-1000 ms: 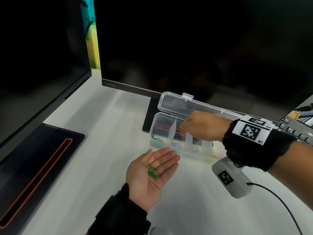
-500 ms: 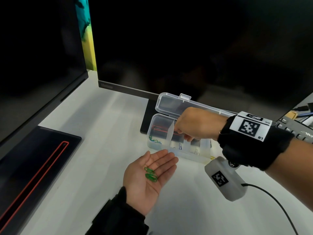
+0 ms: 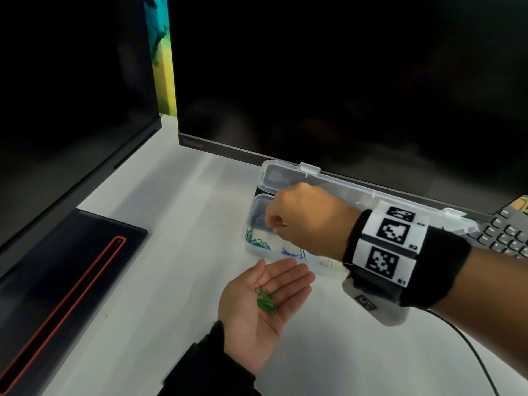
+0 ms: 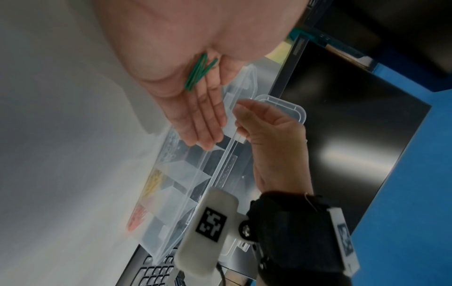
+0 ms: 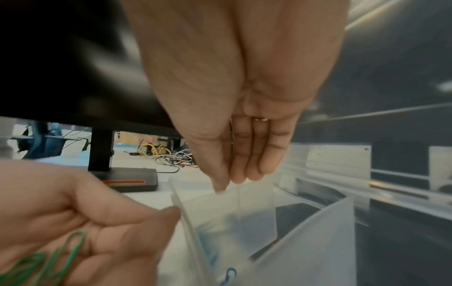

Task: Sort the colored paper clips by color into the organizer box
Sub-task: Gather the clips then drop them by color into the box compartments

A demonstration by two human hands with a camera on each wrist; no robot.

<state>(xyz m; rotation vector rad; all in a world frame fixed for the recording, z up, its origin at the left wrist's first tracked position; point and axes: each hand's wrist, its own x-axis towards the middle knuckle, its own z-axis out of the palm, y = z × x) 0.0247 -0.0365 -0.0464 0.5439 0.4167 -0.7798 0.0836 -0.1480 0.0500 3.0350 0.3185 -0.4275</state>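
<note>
My left hand (image 3: 281,281) lies palm up and open in front of the organizer box (image 3: 288,170). Green paper clips (image 3: 265,300) rest loose on its palm, also seen as green clips (image 4: 199,72) in the left wrist view. The clear box has its lid open against the monitor. My right hand (image 3: 273,224) hovers over the box's left end and pinches the top edge of a translucent divider (image 5: 247,209) between thumb and fingers. Green and blue clips (image 3: 257,242) lie in the left compartment, blue clips (image 3: 291,252) beside them. Yellow clips (image 4: 154,181) and red clips (image 4: 137,218) fill compartments further right.
A dark monitor (image 3: 343,81) stands right behind the box. A second monitor's black base with a red stripe (image 3: 71,281) lies at the left. A keyboard (image 3: 505,238) sits at the far right. A black cable (image 3: 468,352) runs from my right wrist across the white desk.
My right hand has shifted a little toward the box's left end with the divider and lowered over that compartment. My left hand stays palm up with the green clips.
</note>
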